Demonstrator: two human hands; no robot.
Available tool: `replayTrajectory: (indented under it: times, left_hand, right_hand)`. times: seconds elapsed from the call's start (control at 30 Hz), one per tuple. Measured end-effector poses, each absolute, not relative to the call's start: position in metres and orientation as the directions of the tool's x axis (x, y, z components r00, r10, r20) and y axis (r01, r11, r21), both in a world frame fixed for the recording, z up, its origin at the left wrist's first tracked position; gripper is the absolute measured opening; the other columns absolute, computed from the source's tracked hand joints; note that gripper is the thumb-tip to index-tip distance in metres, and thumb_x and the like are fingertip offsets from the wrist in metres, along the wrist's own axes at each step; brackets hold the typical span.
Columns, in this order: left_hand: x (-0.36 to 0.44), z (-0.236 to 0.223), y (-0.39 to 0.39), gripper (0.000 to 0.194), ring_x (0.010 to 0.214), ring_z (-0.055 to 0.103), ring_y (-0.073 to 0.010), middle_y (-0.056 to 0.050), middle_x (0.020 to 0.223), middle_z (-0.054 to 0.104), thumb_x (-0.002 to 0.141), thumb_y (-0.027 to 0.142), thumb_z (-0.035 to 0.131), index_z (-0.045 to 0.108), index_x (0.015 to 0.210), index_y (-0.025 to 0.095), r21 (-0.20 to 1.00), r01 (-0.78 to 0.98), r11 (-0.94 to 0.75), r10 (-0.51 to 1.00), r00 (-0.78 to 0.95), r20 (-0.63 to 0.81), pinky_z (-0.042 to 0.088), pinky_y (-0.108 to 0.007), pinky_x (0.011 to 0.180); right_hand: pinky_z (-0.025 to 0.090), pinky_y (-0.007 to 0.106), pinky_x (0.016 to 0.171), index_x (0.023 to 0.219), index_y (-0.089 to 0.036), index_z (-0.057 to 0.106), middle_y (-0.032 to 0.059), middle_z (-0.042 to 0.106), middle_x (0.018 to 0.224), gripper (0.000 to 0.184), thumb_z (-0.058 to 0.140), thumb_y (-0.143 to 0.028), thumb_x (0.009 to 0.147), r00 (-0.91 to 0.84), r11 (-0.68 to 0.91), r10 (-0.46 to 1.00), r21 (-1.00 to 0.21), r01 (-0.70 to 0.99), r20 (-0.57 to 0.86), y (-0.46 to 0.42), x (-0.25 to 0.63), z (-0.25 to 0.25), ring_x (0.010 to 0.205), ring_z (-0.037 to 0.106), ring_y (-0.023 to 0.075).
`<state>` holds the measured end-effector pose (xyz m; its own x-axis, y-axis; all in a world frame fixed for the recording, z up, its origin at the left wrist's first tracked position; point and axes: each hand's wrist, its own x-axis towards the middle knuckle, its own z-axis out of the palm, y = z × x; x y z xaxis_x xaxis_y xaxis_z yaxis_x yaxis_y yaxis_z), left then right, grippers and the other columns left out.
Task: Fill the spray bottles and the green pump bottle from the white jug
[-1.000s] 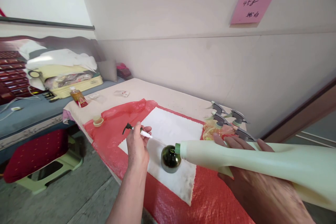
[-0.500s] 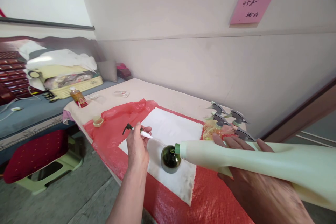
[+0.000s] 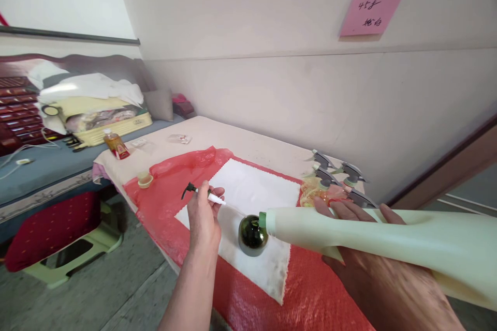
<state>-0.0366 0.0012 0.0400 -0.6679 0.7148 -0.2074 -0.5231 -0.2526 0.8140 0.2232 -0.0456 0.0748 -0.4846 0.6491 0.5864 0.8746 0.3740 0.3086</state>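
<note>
My left hand (image 3: pixel 204 212) pinches a pump dispenser head (image 3: pixel 216 198) with a black nozzle, white body and thin clear tube. My right hand (image 3: pixel 373 248) wraps round a large pale green bottle (image 3: pixel 310 222), which is tipped on its side. Its green neck points left, over the opening of a round dark green bottle (image 3: pixel 252 236). The round bottle stands upright on a white cloth (image 3: pixel 258 186). Whether liquid is flowing between the two bottles I cannot make out. The pump's tube tip lies close to the round bottle's top.
Several spray bottles with grey triggers (image 3: pixel 326 173) stand at the table's right, by the wall. Red plastic sheeting (image 3: pixel 166 217) covers the near table. A small cap-like container (image 3: pixel 145 180) and a labelled bottle (image 3: pixel 115 144) are at left. A red-topped stool (image 3: pixel 58 232) stands on the floor.
</note>
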Motion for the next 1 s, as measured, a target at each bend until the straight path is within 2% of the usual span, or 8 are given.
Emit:
replayTrajectory:
  times: [0.2,0.63,0.8,1.0]
  left_hand:
    - [-0.0375,0.0399,0.0009,0.028,0.075,0.066,-0.0185,-0.004,0.074,0.066,0.073,0.042,0.070,0.057,0.080,0.017,0.816,-0.521,-0.251,0.718,-0.665,-0.204,0.050,-0.029,0.069]
    - [-0.0375,0.0406,0.0009,0.029,0.076,0.067,-0.0190,-0.004,0.075,0.065,0.072,0.041,0.071,0.058,0.079,0.017,0.806,-0.537,-0.250,0.719,-0.660,-0.217,0.049,-0.027,0.066]
    - [-0.0385,0.0399,0.0013,0.029,0.077,0.067,-0.0196,-0.005,0.075,0.066,0.073,0.043,0.070,0.057,0.080,0.017,0.806,-0.535,-0.252,0.717,-0.662,-0.216,0.049,-0.027,0.065]
    - [-0.0392,0.0395,0.0019,0.029,0.074,0.067,-0.0185,-0.005,0.073,0.066,0.073,0.042,0.070,0.057,0.079,0.017,0.805,-0.537,-0.253,0.718,-0.662,-0.216,0.048,-0.026,0.065]
  right_hand:
    - [0.030,0.062,0.112,0.138,-0.014,0.048,0.0161,0.061,0.132,0.053,0.045,-0.017,0.085,-0.517,0.368,0.667,0.366,0.855,0.537,-0.0479,0.2222,0.0788,0.124,0.053,0.0366]
    - [0.028,0.063,0.114,0.141,-0.014,0.046,0.0159,0.058,0.135,0.054,0.045,-0.013,0.088,-0.519,0.391,0.688,0.342,0.854,0.508,-0.0521,0.2186,0.0844,0.128,0.050,0.0348]
    - [0.031,0.063,0.111,0.141,-0.019,0.047,0.0141,0.057,0.137,0.053,0.042,-0.011,0.089,-0.541,0.395,0.703,0.378,0.837,0.463,-0.0543,0.2204,0.0846,0.129,0.049,0.0347]
    - [0.031,0.064,0.112,0.141,-0.019,0.048,0.0134,0.058,0.136,0.054,0.040,-0.008,0.088,-0.558,0.393,0.662,0.402,0.827,0.501,-0.0527,0.2203,0.0820,0.128,0.050,0.0342]
